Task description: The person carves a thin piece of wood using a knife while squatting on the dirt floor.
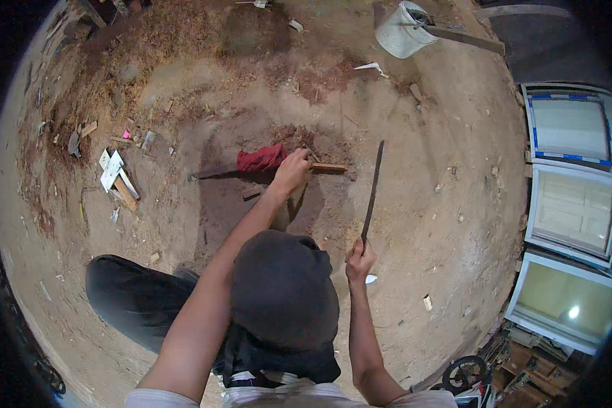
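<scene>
My left hand (292,171) reaches forward and grips a short brown wooden piece (328,167) that lies on the sandy ground, beside a crumpled red cloth (260,159). My right hand (360,260) is closed around the handle of a long thin dark blade (372,190), which points up and away from me, its tip to the right of the wooden piece. My bent knee in dark trousers (136,296) sits at the lower left, and a dark cap brim (283,289) covers the centre bottom.
A dented white metal bucket (402,30) stands at the top with a plank beside it. White-framed window panels (570,170) lie along the right edge. Wood scraps and white offcuts (117,178) litter the left. Sawdust and chips cover the dirt floor.
</scene>
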Demonstrator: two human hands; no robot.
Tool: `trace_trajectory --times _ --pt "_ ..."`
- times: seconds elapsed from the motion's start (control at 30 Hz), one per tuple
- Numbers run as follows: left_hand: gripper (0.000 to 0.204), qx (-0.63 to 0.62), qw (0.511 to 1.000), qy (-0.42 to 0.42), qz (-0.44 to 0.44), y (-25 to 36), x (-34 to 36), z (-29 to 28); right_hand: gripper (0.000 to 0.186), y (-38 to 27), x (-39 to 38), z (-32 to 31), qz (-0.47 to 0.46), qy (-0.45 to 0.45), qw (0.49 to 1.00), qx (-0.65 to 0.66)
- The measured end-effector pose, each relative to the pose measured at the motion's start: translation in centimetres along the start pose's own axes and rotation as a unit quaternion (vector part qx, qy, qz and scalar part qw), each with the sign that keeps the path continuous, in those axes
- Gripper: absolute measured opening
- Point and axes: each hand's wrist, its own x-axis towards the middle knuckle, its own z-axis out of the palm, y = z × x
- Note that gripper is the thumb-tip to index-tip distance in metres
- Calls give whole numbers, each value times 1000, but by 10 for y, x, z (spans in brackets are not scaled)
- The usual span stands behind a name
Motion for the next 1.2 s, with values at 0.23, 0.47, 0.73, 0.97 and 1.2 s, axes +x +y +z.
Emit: trace_trajectory --times 0.23,0.47,0.73,0.97,1.2 --pt "16 8 999 40 -4 -15 -7 1 53 -22 7 16 69 -44 973 -216" --pt "14 8 999 42 -1 -4 -4 0 48 10 -2 -5 -9 -26 1000 11" --pt "13 13 999 42 17 -4 -6 -7 48 10 -9 1 116 -38 984 -127" --pt "12 4 1000 19 -4 1 7 4 47 28 3 18 61 -50 978 -194" --pt "20 34 999 39 16 -10 -8 9 42 0 -6 4 49 10 999 -6"
